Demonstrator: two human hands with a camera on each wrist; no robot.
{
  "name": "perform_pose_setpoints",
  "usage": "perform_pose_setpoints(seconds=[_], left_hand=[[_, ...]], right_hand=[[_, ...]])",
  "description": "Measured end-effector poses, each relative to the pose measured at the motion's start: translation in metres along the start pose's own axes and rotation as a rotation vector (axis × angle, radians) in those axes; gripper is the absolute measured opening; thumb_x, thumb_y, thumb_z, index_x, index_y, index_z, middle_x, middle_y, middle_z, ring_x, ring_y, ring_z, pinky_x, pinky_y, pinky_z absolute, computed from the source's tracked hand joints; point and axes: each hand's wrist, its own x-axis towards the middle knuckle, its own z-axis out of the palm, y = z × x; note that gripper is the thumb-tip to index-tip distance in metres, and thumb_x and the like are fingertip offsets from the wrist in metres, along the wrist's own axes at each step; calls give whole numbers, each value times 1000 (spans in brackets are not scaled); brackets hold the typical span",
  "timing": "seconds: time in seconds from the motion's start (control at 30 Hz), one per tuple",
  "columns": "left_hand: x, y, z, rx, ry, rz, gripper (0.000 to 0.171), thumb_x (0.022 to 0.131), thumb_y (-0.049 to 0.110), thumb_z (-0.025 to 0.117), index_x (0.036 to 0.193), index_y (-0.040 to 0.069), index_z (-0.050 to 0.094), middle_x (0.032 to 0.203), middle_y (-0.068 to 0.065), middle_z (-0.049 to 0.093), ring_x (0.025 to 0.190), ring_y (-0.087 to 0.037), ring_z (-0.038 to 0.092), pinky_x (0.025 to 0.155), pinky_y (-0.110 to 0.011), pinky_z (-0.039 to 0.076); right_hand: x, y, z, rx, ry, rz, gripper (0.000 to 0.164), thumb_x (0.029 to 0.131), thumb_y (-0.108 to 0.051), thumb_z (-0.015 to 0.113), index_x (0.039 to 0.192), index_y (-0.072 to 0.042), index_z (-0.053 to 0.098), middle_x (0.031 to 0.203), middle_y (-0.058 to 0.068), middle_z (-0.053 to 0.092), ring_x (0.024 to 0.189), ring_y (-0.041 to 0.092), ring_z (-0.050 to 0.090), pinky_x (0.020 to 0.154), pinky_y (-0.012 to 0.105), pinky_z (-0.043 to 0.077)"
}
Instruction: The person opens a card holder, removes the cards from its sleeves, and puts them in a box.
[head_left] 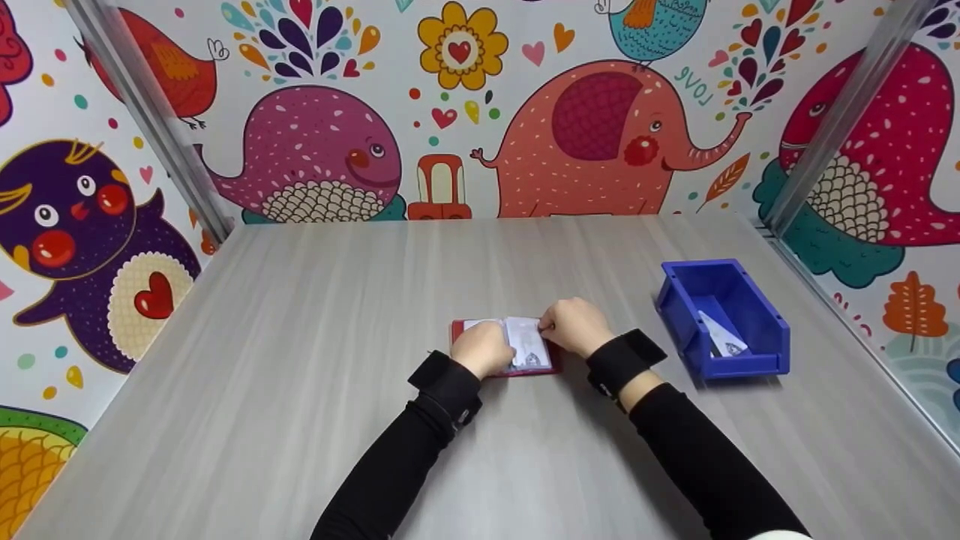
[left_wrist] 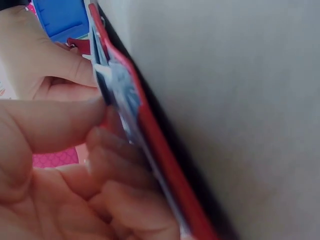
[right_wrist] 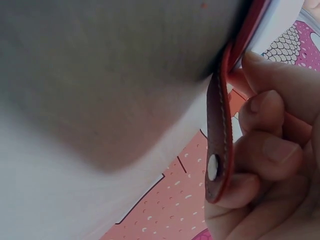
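A red card holder (head_left: 556, 369) lies spread on the table, its clear sleeves and a white printed card (head_left: 529, 345) facing up. My left hand (head_left: 482, 349) pinches the sleeves near the middle of the holder, thumb against the sleeve edge and the other fingers curled over the lower side. At the upper right edge, my right hand (head_left: 576, 325) pinches the pages of the holder between thumb and index finger. A strap (right_wrist: 220, 125) with a metal snap hangs from the holder beside the curled right fingers. Blue-grey plastic sleeves (left_wrist: 125, 90) bulge between the red covers.
A blue plastic bin (head_left: 724, 319) stands on the table to the right, with a white printed card (head_left: 721, 336) leaning inside it. The grey wood-grain table (head_left: 300, 337) meets cartoon-printed walls and metal posts at its back and sides.
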Motion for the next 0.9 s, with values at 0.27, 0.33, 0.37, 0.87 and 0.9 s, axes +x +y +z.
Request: perform_pose_setpoints(seconds=[0.27,0.33,0.37,0.87,0.9], left_hand=[[2,-2,-2,-33,-26,-36,22,86,22,69,93,2,70,101,-12,69,83,-26,62,77,-42,51],[2,-2,-3,-36,-31,-38,23,86,23,70,95,2,70,102,-12,69,85,-27,63,78,-42,51],[2,-2,-3,-34,-34,-37,23,86,23,70,95,2,70,102,-12,69,86,-27,63,78,-43,51],[3,-5,-4,-40,-45,-16,21,85,22,69,93,3,69,102,-13,69,88,-27,62,81,-43,51],[2,-5,-5,-43,-44,-16,20,85,22,70,92,3,69,102,-13,68,87,-27,62,81,-43,51]], right_hand=[[1,0,1,-4,4,-7,10,79,-6,78,89,-8,81,90,6,75,82,28,70,75,43,54],[0,0,1,0,1,-2,11,79,-6,78,90,-7,80,91,7,75,84,28,70,76,43,54],[0,0,0,0,-1,0,11,80,-6,78,90,-7,80,92,7,75,84,28,70,76,43,54],[-1,-1,-1,2,-23,44,12,81,-9,77,92,-10,81,95,7,75,88,29,70,74,45,54],[-1,-1,-1,-2,-21,44,12,81,-9,77,92,-10,81,95,7,75,88,29,70,74,45,54]])
